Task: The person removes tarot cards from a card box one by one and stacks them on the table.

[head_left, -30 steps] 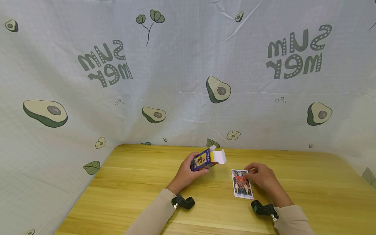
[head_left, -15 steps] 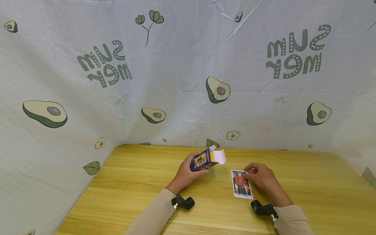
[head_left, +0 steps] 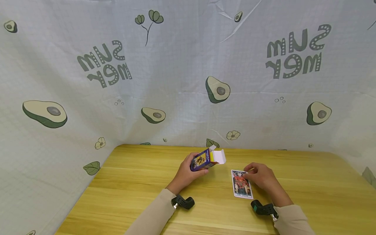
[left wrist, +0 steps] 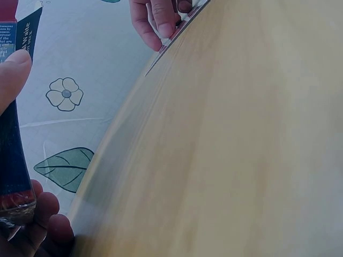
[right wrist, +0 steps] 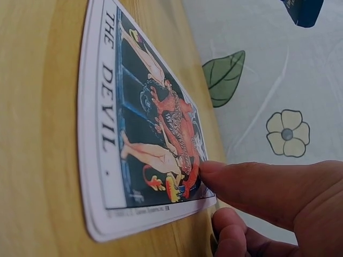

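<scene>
My left hand (head_left: 185, 173) grips a purple tarot card box (head_left: 201, 160), tilted, with its white end flap (head_left: 219, 157) raised toward the right. In the left wrist view, the thumb lies along the box (left wrist: 9, 144) and fingers curl under its lower end. To the right, my right hand (head_left: 261, 177) pinches a tarot card (head_left: 242, 186) by its upper right edge. "THE DEVIL" reads along the card's border in the right wrist view, where the thumb (right wrist: 236, 179) presses on the card's face (right wrist: 161, 120). More than one card edge seems to show there; how many lie beneath is hidden.
A wooden table (head_left: 141, 182) lies under both hands. Behind it hangs a pale curtain (head_left: 182, 65) printed with avocados and leaves. A black wrist-worn camera sits on each wrist, the left one (head_left: 184, 202) and the right one (head_left: 262, 208), both close to the tabletop.
</scene>
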The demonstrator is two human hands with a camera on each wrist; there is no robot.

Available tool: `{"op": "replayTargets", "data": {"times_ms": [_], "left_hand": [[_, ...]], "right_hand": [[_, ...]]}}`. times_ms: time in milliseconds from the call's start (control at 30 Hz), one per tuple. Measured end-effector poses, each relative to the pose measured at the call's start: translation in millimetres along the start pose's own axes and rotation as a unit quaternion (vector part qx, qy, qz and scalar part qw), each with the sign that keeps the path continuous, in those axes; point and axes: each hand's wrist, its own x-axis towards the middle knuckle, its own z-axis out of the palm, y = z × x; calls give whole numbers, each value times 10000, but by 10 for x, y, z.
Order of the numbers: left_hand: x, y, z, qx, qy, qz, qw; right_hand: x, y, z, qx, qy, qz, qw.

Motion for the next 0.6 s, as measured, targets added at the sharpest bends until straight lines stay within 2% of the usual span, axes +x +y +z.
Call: {"op": "replayTargets", "data": {"times_ms": [133,233,600], "left_hand": [[6,-3,1,1,-16,-50,10000],[42,-145,29,-4,10,-117,9999],[53,-183,27,-67,13,-103,9999]], "right_hand": [[1,2,-8,23,-20,6,10000],[3,12,-17,75,-35,-23,10000],[18,22,-79,362,35,-214,9991]]}}
